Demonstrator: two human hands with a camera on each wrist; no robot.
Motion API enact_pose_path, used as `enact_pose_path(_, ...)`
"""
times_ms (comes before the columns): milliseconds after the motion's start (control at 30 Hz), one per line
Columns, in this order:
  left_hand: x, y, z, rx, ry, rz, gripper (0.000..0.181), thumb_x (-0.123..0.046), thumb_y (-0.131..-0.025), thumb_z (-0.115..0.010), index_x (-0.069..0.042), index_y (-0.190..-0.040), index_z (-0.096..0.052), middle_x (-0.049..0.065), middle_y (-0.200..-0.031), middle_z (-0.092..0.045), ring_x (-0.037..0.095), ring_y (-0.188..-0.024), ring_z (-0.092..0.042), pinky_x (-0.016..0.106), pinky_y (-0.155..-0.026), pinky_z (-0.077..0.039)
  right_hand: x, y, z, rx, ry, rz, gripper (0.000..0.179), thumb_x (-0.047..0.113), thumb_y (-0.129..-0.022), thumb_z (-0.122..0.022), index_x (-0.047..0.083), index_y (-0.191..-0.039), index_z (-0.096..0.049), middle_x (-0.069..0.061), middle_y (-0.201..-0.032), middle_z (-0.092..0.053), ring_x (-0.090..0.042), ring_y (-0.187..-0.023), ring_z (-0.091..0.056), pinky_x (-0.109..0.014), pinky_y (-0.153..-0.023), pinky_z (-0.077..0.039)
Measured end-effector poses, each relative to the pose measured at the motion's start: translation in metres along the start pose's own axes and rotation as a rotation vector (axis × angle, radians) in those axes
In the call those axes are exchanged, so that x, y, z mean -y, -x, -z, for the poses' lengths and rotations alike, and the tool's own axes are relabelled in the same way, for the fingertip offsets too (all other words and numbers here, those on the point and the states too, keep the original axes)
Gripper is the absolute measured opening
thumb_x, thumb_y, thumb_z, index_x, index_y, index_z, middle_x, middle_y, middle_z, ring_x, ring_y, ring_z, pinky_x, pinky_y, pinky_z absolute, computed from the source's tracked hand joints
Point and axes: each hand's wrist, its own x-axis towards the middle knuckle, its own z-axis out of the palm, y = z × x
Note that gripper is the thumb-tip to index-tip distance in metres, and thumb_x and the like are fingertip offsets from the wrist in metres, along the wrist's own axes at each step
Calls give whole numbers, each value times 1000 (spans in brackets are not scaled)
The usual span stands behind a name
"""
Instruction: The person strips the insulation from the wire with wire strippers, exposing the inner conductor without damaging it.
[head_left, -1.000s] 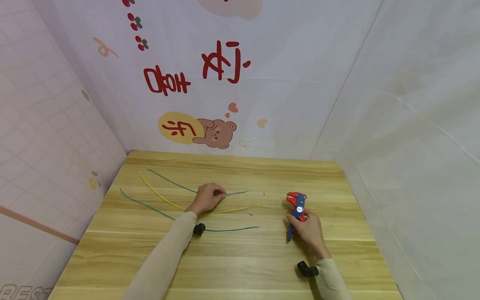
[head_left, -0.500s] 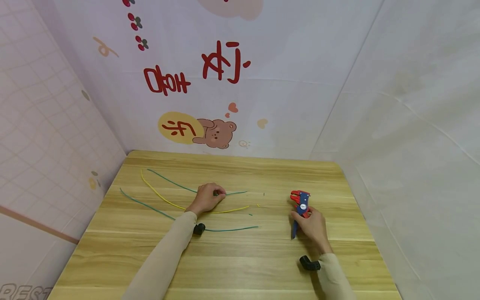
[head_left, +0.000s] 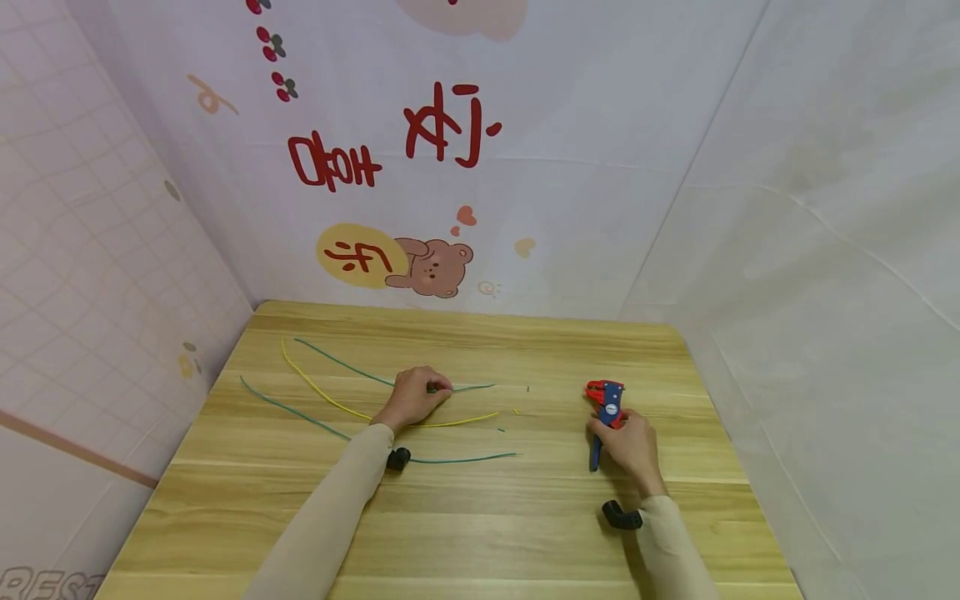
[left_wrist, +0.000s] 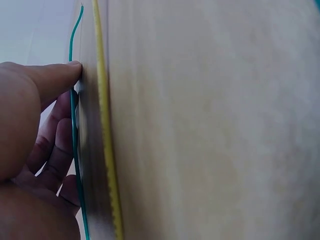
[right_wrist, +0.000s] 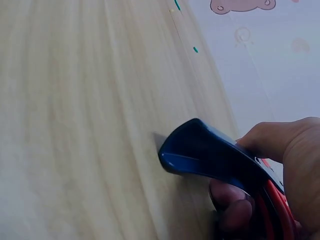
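My left hand (head_left: 417, 395) pinches the farther green wire (head_left: 345, 364) between thumb and fingers. In the left wrist view that green wire (left_wrist: 75, 130) runs behind the thumb tip, and a yellow wire (left_wrist: 106, 130) lies beside it. The yellow wire (head_left: 318, 390) passes under the left wrist in the head view. A second green wire (head_left: 292, 411) lies nearer, partly hidden by the forearm. At the right, my right hand (head_left: 632, 444) grips blue and red wire strippers (head_left: 612, 400), their red jaws pointing away. The right wrist view shows the blue handle (right_wrist: 210, 155), with fingers curled beneath it.
Small cut bits lie between the hands: a green bit (head_left: 528, 389), a yellow bit (head_left: 516, 411) and another green bit (head_left: 501, 430). The wooden table (head_left: 480, 533) meets fabric walls at the back and both sides.
My right hand has slid right and slightly toward the back with the wire strippers. The left hand and the wires stay where they were.
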Motion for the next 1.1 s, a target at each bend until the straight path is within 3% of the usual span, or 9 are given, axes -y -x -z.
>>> enact_pose_path(200,-5,0,2,34,-16,48,7,-18,-102,-85,-16,-104,-91,1,-102,-84,23,-98,-76,56,-103,-51,0,-4,1,1,22,8,46,43,-97,-83,-1,-106,-70,-6,-84,-65,-20,-71,-58,-30,-57,-42)
enact_pose_path(233,-11,1,4,45,-20,71,7,-16,-101,-86,-14,-104,-91,2,-103,-84,24,-99,-77,59,-104,-51,0,-5,1,1,28,9,45,43,-97,-83,0,-104,-70,-6,-83,-65,-20,-70,-58,-30,-57,-42)
enact_pose_path(500,-13,1,3,51,-30,104,8,-15,-102,-85,-15,-107,-91,3,-106,-84,27,-103,-78,58,-106,-52,2,-8,3,2,60,21,42,40,-97,-84,1,-96,-68,-8,-80,-67,-19,-65,-58,-30,-54,-42)
enact_pose_path(833,-15,2,3,50,-22,117,6,-14,-103,-84,-14,-105,-90,2,-104,-83,27,-102,-75,59,-108,-48,-1,-9,1,-36,80,27,45,42,-99,-83,-1,-102,-69,-13,-88,-70,-23,-73,-61,-32,-59,-44)
enact_pose_path(1100,-14,2,2,43,-23,123,6,-14,-102,-85,-15,-105,-90,2,-104,-83,27,-102,-74,58,-106,-46,-3,-12,-1,-80,108,83,49,45,-98,-85,-2,-107,-71,-12,-88,-68,-25,-74,-60,-32,-61,-40)
